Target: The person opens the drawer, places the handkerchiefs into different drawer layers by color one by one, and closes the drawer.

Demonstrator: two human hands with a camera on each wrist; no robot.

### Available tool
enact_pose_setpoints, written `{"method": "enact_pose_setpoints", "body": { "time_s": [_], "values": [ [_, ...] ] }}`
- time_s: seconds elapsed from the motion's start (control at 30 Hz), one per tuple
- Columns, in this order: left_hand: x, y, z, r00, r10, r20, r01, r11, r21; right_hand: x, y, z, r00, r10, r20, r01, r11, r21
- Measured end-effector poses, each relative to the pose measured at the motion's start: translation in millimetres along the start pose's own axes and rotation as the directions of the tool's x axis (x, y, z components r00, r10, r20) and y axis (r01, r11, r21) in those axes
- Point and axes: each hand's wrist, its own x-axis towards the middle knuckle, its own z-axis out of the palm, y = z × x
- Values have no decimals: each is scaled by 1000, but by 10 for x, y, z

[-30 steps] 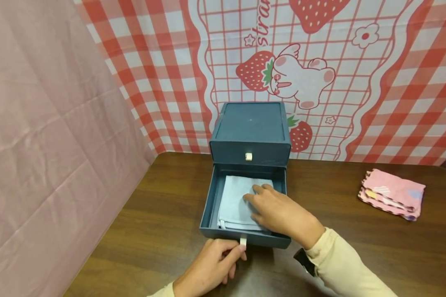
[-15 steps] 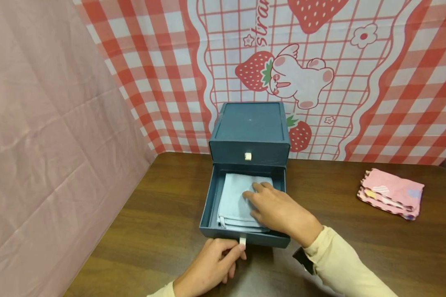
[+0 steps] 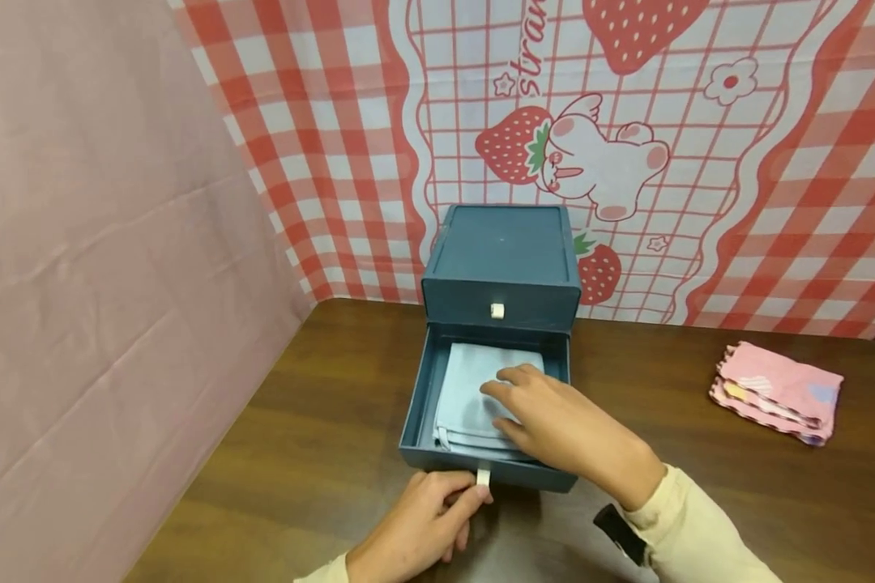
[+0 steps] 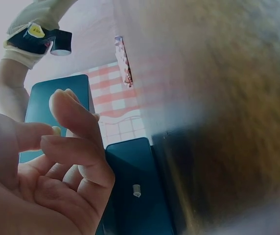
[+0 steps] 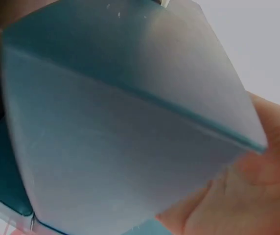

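Note:
A dark blue-green two-drawer box (image 3: 505,243) stands on the table with its lower drawer (image 3: 417,417) pulled out. Inside that drawer lies a folded light blue cloth (image 3: 470,397). My left hand (image 3: 426,518) pinches the drawer's small white pull tab (image 3: 484,478) between thumb and index finger; the left wrist view shows the same hand (image 4: 66,176) from its palm side. Over the cloth's right part is my right hand (image 3: 565,425), fingers spread and slightly bent; whether they touch the cloth I cannot tell. In the right wrist view the drawer wall (image 5: 120,147) hides most of it.
A folded pink cloth (image 3: 780,389) lies on the wooden table (image 3: 321,405) at the right. The upper drawer (image 3: 467,302) is closed and has a white pull (image 3: 497,311). Behind hangs a red-and-white strawberry curtain (image 3: 627,121); a pink curtain (image 3: 131,283) hangs at the left.
The head view has shifted slightly, so everything sits a little further right in it. My right hand has moved slightly left relative to the drawer. My left hand keeps its hold on the tab.

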Motion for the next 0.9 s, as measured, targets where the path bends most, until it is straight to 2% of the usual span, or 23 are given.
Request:
{"method": "enact_pose_setpoints", "body": {
  "time_s": [0.2, 0.4, 0.63, 0.9],
  "values": [
    [43, 9, 32, 999, 48, -3, -48, 999, 26, -170, 77, -60, 994, -26, -109, 24, 1000, -12],
    [51, 10, 41, 1000, 30, 4, -30, 1000, -2, -347, 133, -78, 981, -48, -188, 41, 998, -41],
    [52, -4, 41, 999, 42, 3, -42, 999, -1, -579, 213, -112, 958, -83, -276, 71, 996, -53],
    [41, -16, 27, 1000, 0, 14, 0, 999, -53, -782, 300, -162, 941, -98, -323, 78, 994, -74]
  ]
}}
